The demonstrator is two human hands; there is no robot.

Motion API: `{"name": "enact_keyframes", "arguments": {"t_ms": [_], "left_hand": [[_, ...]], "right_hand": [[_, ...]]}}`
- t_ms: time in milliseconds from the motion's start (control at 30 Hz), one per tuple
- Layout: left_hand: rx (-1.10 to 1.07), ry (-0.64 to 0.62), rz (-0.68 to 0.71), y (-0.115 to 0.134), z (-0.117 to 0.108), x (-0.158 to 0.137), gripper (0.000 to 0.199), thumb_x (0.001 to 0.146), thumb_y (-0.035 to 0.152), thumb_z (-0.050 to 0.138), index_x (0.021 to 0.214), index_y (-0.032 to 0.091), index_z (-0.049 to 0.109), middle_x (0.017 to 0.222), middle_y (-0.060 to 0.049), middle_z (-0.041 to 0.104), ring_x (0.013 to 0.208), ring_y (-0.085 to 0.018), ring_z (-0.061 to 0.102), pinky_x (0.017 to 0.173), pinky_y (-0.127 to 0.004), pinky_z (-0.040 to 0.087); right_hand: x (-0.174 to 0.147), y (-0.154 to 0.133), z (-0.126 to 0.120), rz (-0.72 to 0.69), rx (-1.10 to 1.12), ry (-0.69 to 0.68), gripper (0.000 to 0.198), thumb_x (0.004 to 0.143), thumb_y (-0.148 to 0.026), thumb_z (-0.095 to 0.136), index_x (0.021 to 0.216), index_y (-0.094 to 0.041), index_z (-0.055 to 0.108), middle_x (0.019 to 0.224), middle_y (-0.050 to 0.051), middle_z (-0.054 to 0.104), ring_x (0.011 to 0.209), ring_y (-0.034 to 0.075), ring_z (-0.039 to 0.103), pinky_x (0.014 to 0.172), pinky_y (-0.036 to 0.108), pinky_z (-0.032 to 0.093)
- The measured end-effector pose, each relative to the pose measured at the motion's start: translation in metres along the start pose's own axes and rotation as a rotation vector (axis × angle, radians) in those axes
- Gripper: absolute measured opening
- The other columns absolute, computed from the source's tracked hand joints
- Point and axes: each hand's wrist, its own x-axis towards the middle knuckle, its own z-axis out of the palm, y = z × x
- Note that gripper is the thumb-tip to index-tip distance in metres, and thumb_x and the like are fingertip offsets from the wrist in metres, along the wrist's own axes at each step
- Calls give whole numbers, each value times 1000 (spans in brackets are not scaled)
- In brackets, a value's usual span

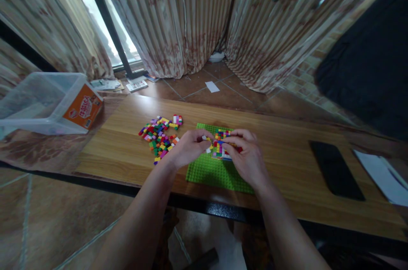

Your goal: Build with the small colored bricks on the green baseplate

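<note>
A bright green studded baseplate lies near the table's front edge. Built up on it is a low block of multicoloured toy bricks, partly covered by my fingers. My left hand comes in from the left, thumb and fingers closed together beside the block. Small white and yellow bricks show at its fingertips; whether they are gripped or lying on the plate is unclear. My right hand curls over the block's right side, its thumb and index finger closed on the bricks. Left of the plate is a loose brick pile.
A clear plastic bin with an orange label stands at the far left. To the right lie a black phone-like slab and white paper with a pen-like stick. Curtains hang behind the wooden table.
</note>
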Motion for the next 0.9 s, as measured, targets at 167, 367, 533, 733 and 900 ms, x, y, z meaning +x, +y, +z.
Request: {"name": "enact_keyframes", "arguments": {"t_ms": [167, 367, 533, 733, 900], "left_hand": [[65, -47, -6, 6, 1, -4, 24, 78, 25, 58, 96, 15, 71, 55, 6, 46, 51, -9, 38, 48, -23, 23], [79, -82, -1, 12, 4, -7, 28, 79, 23, 57, 100, 14, 73, 59, 5, 50, 53, -9, 37, 52, -24, 25], [73, -91, 5, 12, 5, -8, 27, 79, 23, 56, 99, 15, 74, 59, 5, 50, 54, -9, 37, 52, -23, 25], [93, -102, 24, 18, 5, -12, 27, 79, 21, 55, 95, 14, 75, 59, 5, 49, 53, -9, 36, 52, -23, 26], [137, -119, 61, 18, 7, -14, 24, 80, 22, 55, 92, 15, 75, 56, 5, 48, 51, -9, 36, 50, -23, 25]], "right_hand": [[1, 2, 3, 30, 2, 16, 8, 82, -26, 69, 80, -27, 77, 103, 6, 64, 103, 26, 57, 91, 47, 48], [-1, 1, 8, 111, 28, 92, 4, 78, -25, 70, 75, -25, 73, 104, 7, 62, 105, 26, 58, 92, 47, 47], [-1, 1, 10, 135, 54, 108, 5, 77, -26, 71, 73, -25, 73, 105, 6, 61, 104, 26, 57, 92, 48, 47], [-2, 0, 13, 153, 71, 124, 8, 77, -27, 70, 70, -26, 74, 103, 7, 62, 103, 26, 57, 90, 48, 47], [-2, 1, 14, 149, 42, 128, 9, 77, -26, 70, 69, -26, 74, 101, 7, 63, 103, 27, 56, 90, 48, 47]]}}
